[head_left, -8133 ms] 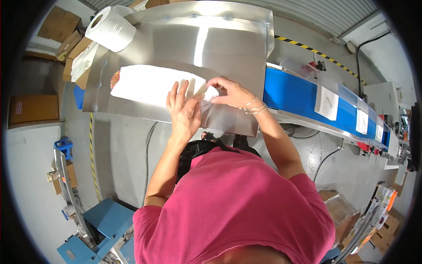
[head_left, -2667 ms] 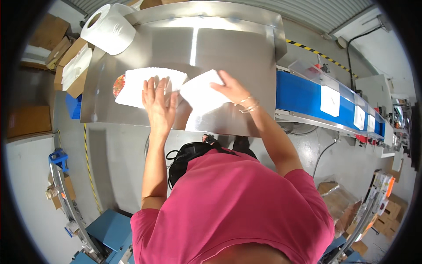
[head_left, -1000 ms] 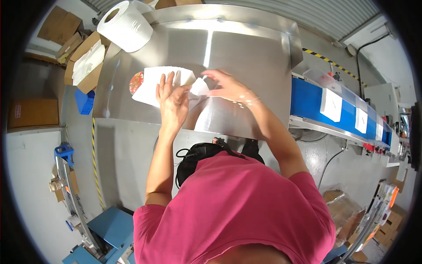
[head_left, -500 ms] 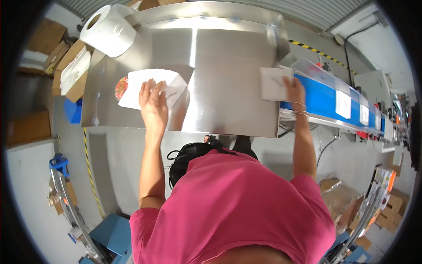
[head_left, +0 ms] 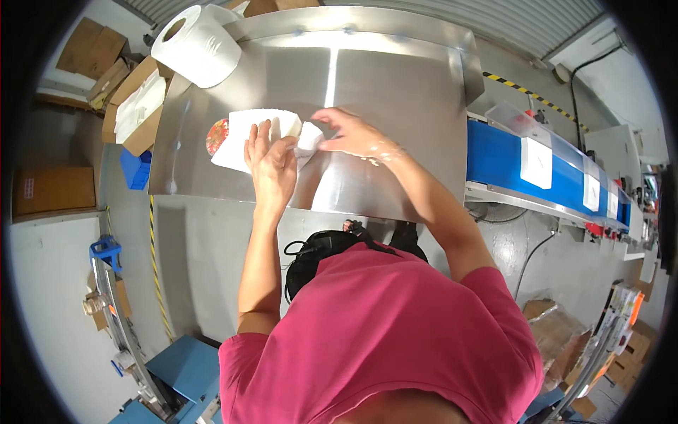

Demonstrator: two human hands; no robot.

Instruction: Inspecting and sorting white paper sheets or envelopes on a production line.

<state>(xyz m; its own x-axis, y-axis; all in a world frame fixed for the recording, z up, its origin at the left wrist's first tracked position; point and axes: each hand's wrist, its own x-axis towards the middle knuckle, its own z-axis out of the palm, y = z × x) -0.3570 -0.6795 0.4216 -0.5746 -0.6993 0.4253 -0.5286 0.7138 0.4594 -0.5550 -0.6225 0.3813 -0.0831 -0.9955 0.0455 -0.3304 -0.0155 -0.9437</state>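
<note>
Work stands part done: three white packets (head_left: 537, 162) lie spaced out on the blue conveyor belt (head_left: 487, 155), while a fanned white stack (head_left: 239, 138) on the steel table (head_left: 402, 92) is left to be handled; its count cannot be read. The left hand (head_left: 273, 168) rests on the stack, fingers extended and fairly close together, thumb bent inward; whether it pinches anything cannot be told. The right hand (head_left: 353, 136) stands at the stack's right end, thumb and forefinger wide apart about a raised white piece (head_left: 309, 138); a firm grip is not evident. A rounded red patterned item (head_left: 217, 136) shows at the stack's left end. As to containers, an open cardboard box (head_left: 151, 128) beside the table holds white sheet-like material (head_left: 140, 102); the contents of the blue bin (head_left: 136, 169) below it are not discernible.
</note>
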